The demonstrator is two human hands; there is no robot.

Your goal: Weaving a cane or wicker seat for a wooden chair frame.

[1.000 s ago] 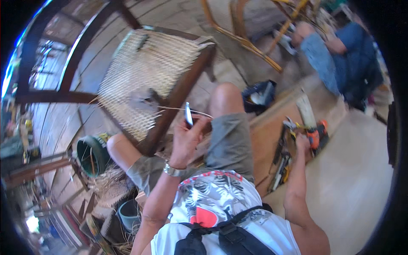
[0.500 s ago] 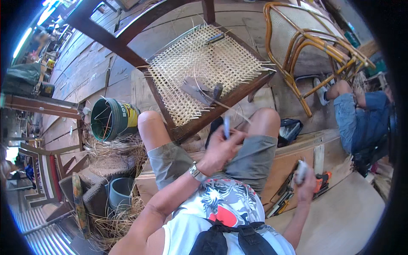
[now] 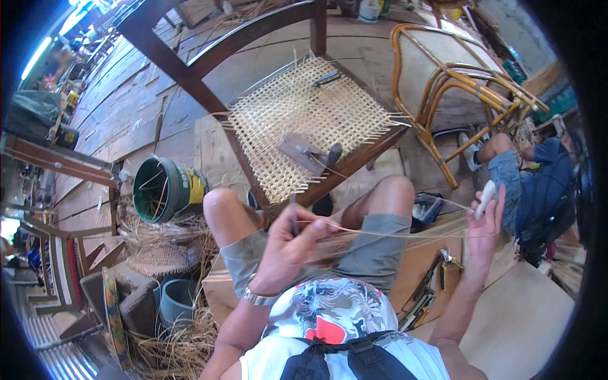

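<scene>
My left hand (image 3: 288, 253), a watch on its wrist, pinches a thin cane strand (image 3: 392, 235) between thumb and fingers. A slim dark tool (image 3: 294, 215), its kind unclear, sticks up from the same hand. The strand stretches over my lap to my right hand (image 3: 482, 225), whose fingers are closed around a whitish, rounded, elongated piece (image 3: 486, 195). Beyond my knees stands a dark wooden chair with a woven cane seat (image 3: 259, 130), loose strand ends along its edges. On the seat lie a flat brownish block (image 3: 301, 151), a dark-handled tool (image 3: 334, 155) and a small dark metal piece (image 3: 327, 78).
A green bucket (image 3: 152, 190) holding strands stands left, above heaped cane scraps and a grey bucket (image 3: 177, 301). Pliers (image 3: 451, 258) and several hand tools lie on the bench at my right. A rattan chair (image 3: 437, 95) and another seated person (image 3: 538, 183) are beyond.
My left hand has moved left and down, drawing the strand across my lap. My right hand has risen and moved outward with the whitish piece. My view has shifted slightly.
</scene>
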